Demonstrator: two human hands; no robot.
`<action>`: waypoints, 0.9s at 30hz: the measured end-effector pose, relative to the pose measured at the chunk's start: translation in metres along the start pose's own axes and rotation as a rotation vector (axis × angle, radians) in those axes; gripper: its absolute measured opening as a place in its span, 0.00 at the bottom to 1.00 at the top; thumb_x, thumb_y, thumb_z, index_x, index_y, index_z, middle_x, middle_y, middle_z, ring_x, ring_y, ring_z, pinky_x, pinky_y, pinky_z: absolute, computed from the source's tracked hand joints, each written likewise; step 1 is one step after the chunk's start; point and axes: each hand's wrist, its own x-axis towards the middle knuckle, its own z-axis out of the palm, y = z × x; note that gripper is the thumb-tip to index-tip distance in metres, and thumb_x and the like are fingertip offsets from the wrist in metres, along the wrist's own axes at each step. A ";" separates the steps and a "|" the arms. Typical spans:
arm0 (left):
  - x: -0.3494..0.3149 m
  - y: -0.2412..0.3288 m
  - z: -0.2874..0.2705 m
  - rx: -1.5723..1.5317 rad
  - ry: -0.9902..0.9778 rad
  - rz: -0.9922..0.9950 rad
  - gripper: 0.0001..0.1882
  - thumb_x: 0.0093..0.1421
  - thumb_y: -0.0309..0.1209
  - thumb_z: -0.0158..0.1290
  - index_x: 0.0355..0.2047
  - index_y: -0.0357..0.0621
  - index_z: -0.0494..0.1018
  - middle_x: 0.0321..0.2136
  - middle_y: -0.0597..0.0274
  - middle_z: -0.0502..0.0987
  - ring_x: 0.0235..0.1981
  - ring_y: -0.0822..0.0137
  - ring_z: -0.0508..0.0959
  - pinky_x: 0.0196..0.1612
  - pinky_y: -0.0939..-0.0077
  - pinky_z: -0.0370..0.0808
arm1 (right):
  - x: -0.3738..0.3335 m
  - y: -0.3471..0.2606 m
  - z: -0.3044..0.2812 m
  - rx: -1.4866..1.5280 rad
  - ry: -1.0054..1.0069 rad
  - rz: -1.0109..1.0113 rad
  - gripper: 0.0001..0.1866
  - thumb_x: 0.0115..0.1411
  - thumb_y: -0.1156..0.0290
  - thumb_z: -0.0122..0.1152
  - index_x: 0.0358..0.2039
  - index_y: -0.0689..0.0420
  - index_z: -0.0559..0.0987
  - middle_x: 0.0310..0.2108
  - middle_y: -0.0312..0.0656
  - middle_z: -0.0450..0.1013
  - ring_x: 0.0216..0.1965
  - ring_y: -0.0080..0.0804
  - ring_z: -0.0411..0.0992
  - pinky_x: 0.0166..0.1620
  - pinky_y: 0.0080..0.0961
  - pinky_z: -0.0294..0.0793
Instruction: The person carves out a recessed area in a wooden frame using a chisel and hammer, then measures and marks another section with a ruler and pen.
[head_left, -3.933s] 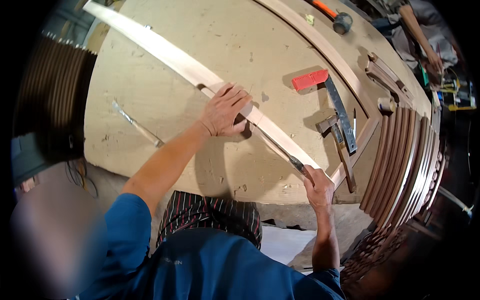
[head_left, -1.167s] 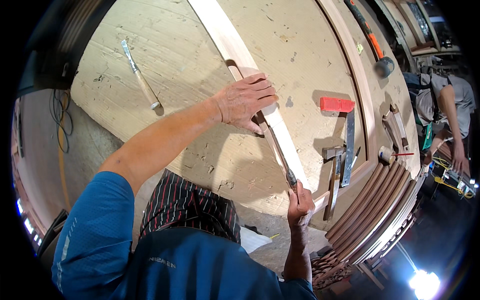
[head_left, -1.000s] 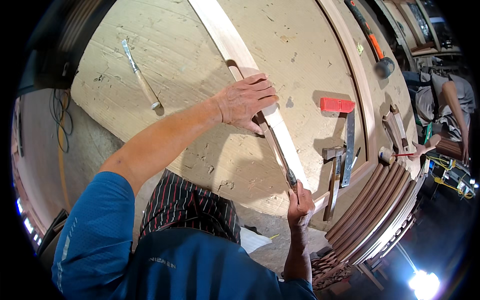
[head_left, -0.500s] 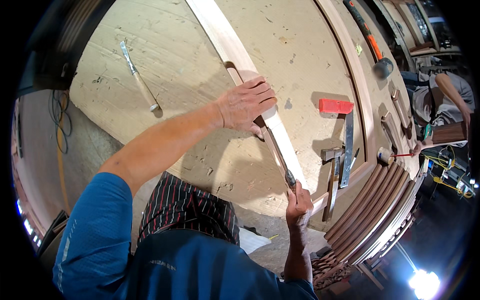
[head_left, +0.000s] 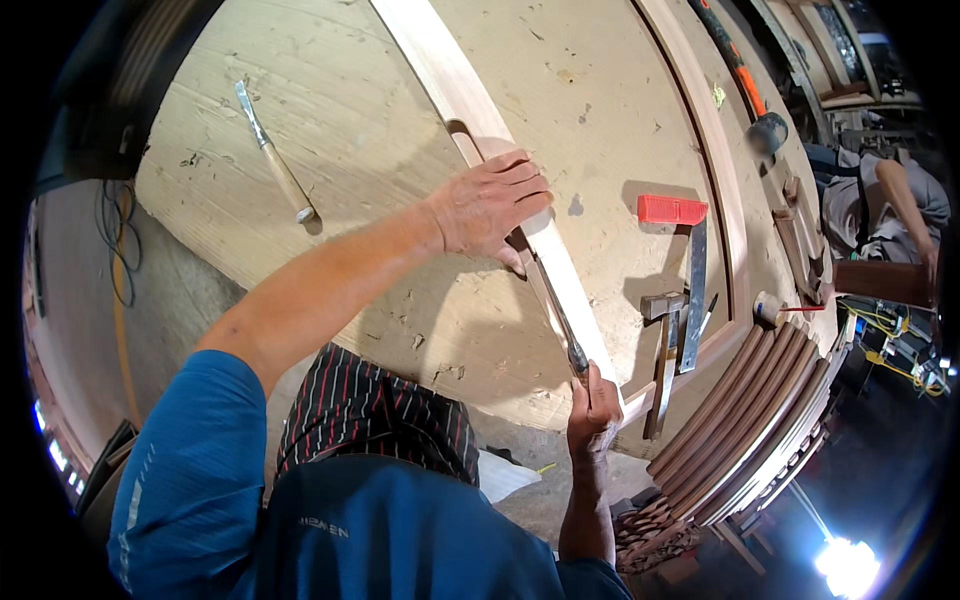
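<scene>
A long pale wooden rail (head_left: 459, 85) with a recess cut along its left edge runs from the top of the view down toward my right hand. My left hand (head_left: 493, 207) grips the rail about midway, fingers over its top and thumb against the left side. In my right hand (head_left: 594, 407), at the rail's near end, is a chisel (head_left: 577, 357); its handle is mostly hidden by my fingers. The chisel's blade lies along the rail's left edge, pointing away from me. A second chisel (head_left: 274, 158) with a pale wooden handle lies at the left.
The worktable (head_left: 380, 150) has a hammer (head_left: 660, 350), a red-handled square (head_left: 672, 210) and a mallet (head_left: 766, 132) at the right. Past them is a curved wooden frame (head_left: 715, 160). Brown slats (head_left: 740, 420) are stacked at lower right. A co-worker (head_left: 895, 200) handles a brown board.
My right hand and the chisel have shifted slightly to the left. My left hand keeps its place on the rail. The co-worker's hand has moved away from the table edge.
</scene>
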 end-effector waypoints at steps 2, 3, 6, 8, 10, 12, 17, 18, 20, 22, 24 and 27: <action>0.000 0.002 0.001 0.022 -0.020 -0.010 0.50 0.36 0.63 0.68 0.53 0.42 0.71 0.50 0.59 0.74 0.60 0.58 0.70 0.76 0.57 0.56 | 0.000 0.002 0.000 -0.001 0.001 -0.018 0.23 0.56 0.78 0.68 0.55 0.62 0.82 0.32 0.50 0.76 0.33 0.49 0.77 0.37 0.42 0.77; 0.000 0.002 0.001 0.019 -0.020 -0.011 0.51 0.36 0.64 0.68 0.54 0.42 0.71 0.50 0.59 0.74 0.61 0.58 0.70 0.76 0.57 0.56 | 0.000 0.003 -0.001 -0.001 0.002 -0.027 0.23 0.56 0.78 0.68 0.55 0.62 0.82 0.32 0.50 0.77 0.33 0.49 0.77 0.37 0.42 0.77; -0.001 0.001 0.000 0.021 -0.025 -0.017 0.51 0.36 0.64 0.68 0.54 0.42 0.71 0.51 0.59 0.73 0.61 0.58 0.70 0.77 0.57 0.55 | 0.002 0.002 -0.002 0.015 0.006 -0.027 0.23 0.56 0.79 0.68 0.54 0.62 0.82 0.32 0.49 0.77 0.33 0.48 0.77 0.37 0.41 0.77; -0.001 0.002 0.000 0.032 -0.034 -0.022 0.52 0.36 0.64 0.69 0.55 0.42 0.71 0.51 0.59 0.73 0.61 0.58 0.70 0.77 0.57 0.55 | 0.001 0.003 -0.002 0.026 -0.017 -0.019 0.24 0.57 0.81 0.68 0.56 0.62 0.81 0.33 0.52 0.77 0.34 0.48 0.78 0.39 0.40 0.77; 0.000 0.002 0.001 0.028 -0.025 -0.018 0.51 0.36 0.64 0.69 0.54 0.42 0.71 0.51 0.59 0.73 0.61 0.58 0.70 0.77 0.57 0.55 | 0.001 0.004 -0.003 0.019 -0.026 -0.019 0.25 0.58 0.82 0.67 0.57 0.62 0.80 0.34 0.52 0.77 0.34 0.48 0.78 0.40 0.39 0.77; 0.000 0.002 0.000 0.024 -0.029 -0.018 0.51 0.36 0.63 0.70 0.54 0.42 0.71 0.51 0.59 0.73 0.61 0.58 0.70 0.77 0.57 0.55 | 0.002 0.004 -0.003 -0.008 -0.017 -0.025 0.25 0.58 0.81 0.68 0.57 0.62 0.80 0.34 0.52 0.77 0.34 0.47 0.78 0.40 0.38 0.77; 0.000 0.002 -0.001 0.011 -0.055 -0.027 0.51 0.35 0.62 0.71 0.54 0.42 0.71 0.51 0.59 0.73 0.61 0.58 0.70 0.77 0.57 0.55 | 0.007 0.002 -0.010 0.026 -0.040 -0.024 0.25 0.58 0.82 0.67 0.58 0.63 0.80 0.34 0.52 0.77 0.34 0.47 0.78 0.39 0.39 0.77; 0.000 0.002 -0.001 0.006 -0.059 -0.033 0.51 0.35 0.61 0.71 0.54 0.42 0.71 0.51 0.59 0.73 0.61 0.58 0.70 0.77 0.57 0.55 | 0.007 0.002 -0.010 0.007 -0.026 -0.036 0.25 0.58 0.82 0.67 0.58 0.63 0.80 0.34 0.52 0.77 0.34 0.47 0.78 0.39 0.39 0.77; 0.001 0.003 0.000 -0.006 -0.067 -0.047 0.51 0.35 0.61 0.72 0.54 0.42 0.71 0.51 0.59 0.73 0.61 0.58 0.70 0.77 0.57 0.55 | 0.006 0.001 -0.009 0.046 -0.038 -0.028 0.25 0.58 0.83 0.66 0.58 0.63 0.80 0.33 0.52 0.77 0.34 0.47 0.78 0.38 0.39 0.77; 0.001 0.005 0.000 0.018 -0.059 -0.042 0.51 0.35 0.61 0.72 0.55 0.42 0.71 0.51 0.59 0.73 0.62 0.58 0.70 0.77 0.57 0.54 | 0.006 0.002 -0.009 0.036 -0.040 -0.031 0.25 0.58 0.83 0.66 0.58 0.63 0.80 0.33 0.52 0.77 0.34 0.47 0.78 0.38 0.39 0.77; -0.001 0.004 0.000 0.022 -0.055 -0.039 0.51 0.35 0.61 0.72 0.55 0.42 0.71 0.52 0.59 0.73 0.62 0.58 0.69 0.77 0.58 0.54 | 0.007 0.002 -0.010 -0.017 -0.030 -0.046 0.25 0.58 0.83 0.65 0.58 0.64 0.80 0.32 0.51 0.77 0.33 0.46 0.78 0.37 0.38 0.77; -0.001 0.003 0.001 0.012 -0.053 -0.035 0.51 0.35 0.61 0.72 0.55 0.42 0.71 0.52 0.59 0.73 0.62 0.58 0.69 0.77 0.58 0.54 | 0.013 0.005 -0.013 -0.011 -0.051 -0.048 0.24 0.59 0.82 0.65 0.58 0.63 0.80 0.32 0.51 0.77 0.33 0.46 0.78 0.37 0.38 0.76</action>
